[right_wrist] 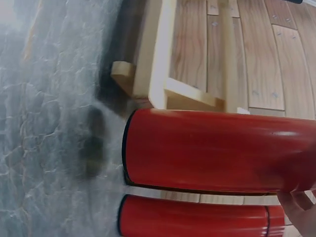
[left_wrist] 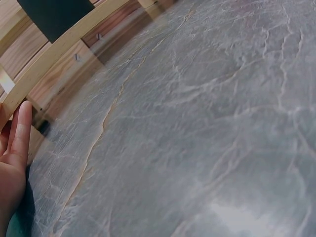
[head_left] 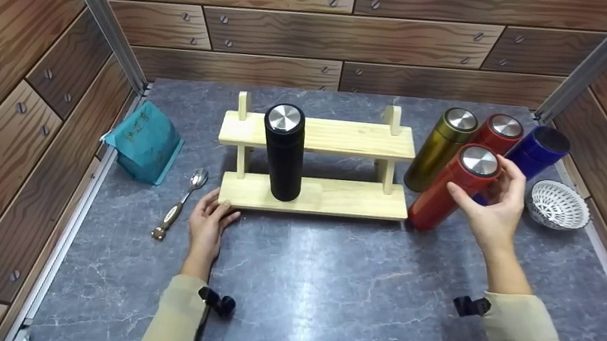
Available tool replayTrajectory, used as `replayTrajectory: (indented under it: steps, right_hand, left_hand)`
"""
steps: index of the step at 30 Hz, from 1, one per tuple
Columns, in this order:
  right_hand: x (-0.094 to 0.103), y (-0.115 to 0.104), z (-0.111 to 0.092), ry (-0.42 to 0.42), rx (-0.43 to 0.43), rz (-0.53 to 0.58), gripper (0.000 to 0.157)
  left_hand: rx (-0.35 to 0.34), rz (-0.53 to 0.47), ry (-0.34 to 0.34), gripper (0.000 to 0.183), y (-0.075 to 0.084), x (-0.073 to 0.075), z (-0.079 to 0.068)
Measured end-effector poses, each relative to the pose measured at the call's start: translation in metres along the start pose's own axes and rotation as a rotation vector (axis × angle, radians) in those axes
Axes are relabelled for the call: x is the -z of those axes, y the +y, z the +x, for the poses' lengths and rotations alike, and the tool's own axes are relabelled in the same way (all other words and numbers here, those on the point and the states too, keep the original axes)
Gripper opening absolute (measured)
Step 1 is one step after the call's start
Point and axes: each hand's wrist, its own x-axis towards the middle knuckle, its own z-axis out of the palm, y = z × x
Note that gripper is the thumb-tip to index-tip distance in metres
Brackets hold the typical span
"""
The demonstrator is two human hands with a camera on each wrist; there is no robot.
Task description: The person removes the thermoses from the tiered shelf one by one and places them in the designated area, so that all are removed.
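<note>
A two-tier wooden rack (head_left: 354, 197) stands at the middle of the grey table. My left hand (head_left: 208, 225) grips the left front corner of its lower board, thumb on top; in the left wrist view the fingers (left_wrist: 20, 136) lie at the board's underside. My right hand (head_left: 494, 211) holds a red thermos (head_left: 437, 203) near its silver lid, thumb on one side and fingers on the other. The thermos's base is beside the rack's right end, and the right wrist view shows its red body (right_wrist: 212, 150) across the rack. A black thermos (head_left: 284, 163) stands upright on the lower board.
Behind the held thermos are a gold thermos (head_left: 433, 155), a second red thermos (head_left: 499, 131) and a blue one (head_left: 536, 154). A white woven basket (head_left: 559, 206) sits at right. At left are a teal bag (head_left: 144, 144) and a spoon (head_left: 180, 206). Wood-patterned walls enclose the table.
</note>
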Motion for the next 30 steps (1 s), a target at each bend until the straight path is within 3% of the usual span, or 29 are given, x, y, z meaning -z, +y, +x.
replayTrajectory:
  steps: [9,30]
  right_hand:
    - [0.004,0.022,0.004,0.023,-0.032,-0.035,0.075]
    - [0.004,0.034,0.001,0.059,-0.057,-0.046,0.073]
  left_hand:
    - [0.004,-0.002,-0.002,0.046,0.000,-0.001,0.001]
    - [-0.013,-0.002,-0.009,0.048,0.001,0.000,0.000]
